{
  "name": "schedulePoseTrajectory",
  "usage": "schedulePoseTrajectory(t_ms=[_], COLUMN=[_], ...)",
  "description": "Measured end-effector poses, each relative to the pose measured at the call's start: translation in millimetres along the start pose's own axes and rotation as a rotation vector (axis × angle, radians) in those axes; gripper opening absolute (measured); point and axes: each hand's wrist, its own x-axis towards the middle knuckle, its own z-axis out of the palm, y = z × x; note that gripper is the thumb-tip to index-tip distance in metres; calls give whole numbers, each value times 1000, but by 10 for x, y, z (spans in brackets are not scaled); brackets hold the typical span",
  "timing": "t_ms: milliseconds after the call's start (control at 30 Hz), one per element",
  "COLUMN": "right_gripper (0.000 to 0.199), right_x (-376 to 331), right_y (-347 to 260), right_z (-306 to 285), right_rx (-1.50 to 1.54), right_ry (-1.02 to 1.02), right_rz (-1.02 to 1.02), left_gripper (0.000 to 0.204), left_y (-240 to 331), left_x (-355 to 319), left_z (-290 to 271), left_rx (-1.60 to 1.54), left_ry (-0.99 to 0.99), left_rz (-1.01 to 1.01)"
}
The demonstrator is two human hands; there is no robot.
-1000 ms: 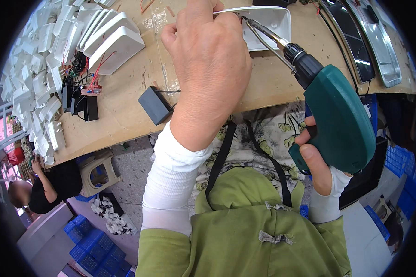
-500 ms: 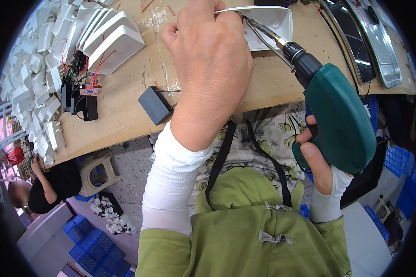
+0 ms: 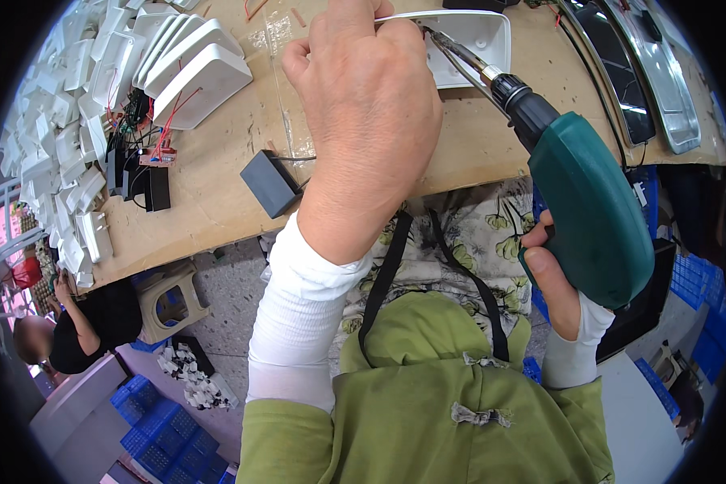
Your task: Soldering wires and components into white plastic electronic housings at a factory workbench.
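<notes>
Left hand [image 3: 371, 113] of mine sits over the near rim of a white plastic tray [image 3: 480, 40] on the wooden workbench [image 3: 234, 194], fingers curled down onto its edge and gripping it, though the fingertips themselves are hidden behind the knuckles. My right hand [image 3: 552, 282] is wrapped tight around the grip of a green power screwdriver [image 3: 589, 210], thumb laid along the handle (the rest of the fingers are out of sight behind the tool). I see the screwdriver's black chuck and long metal bit [image 3: 460, 56] slanting up and left into the open tray, the tip ending right by my left fingers; whether it touches the plastic I cannot tell. Left of my left wrist a small black box [image 3: 270, 183] lies flat on the bench with a thin wire leading from it. Farther left a stack of white plastic covers [image 3: 194, 68] leans in a row, and beside them a small tangle of circuit boards with red wires [image 3: 149, 153]. Along the bench's right end lies a long metal tray [image 3: 669, 89]. Below the bench edge, at lower left, another person [image 3: 81, 331] sits near a low stool [image 3: 173, 298] and blue crates [image 3: 157, 419].
</notes>
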Motion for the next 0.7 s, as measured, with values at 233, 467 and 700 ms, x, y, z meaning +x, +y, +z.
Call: schedulePoseTrajectory(t_ms=[233, 467, 700], right_gripper=[34, 36, 58], right_x=[19, -77, -62], right_y=[14, -106, -41], right_z=[20, -12, -57], right_rx=[-61, 56, 103], right_ry=[93, 40, 99], right_rz=[-99, 51, -57], left_gripper=[3, 4, 3], left_y=[-11, -18, -217], left_x=[-2, -10, 27], left_z=[-1, 1, 286], left_rx=[-27, -34, -213], left_ry=[-4, -8, 286], left_rz=[-4, -6, 204])
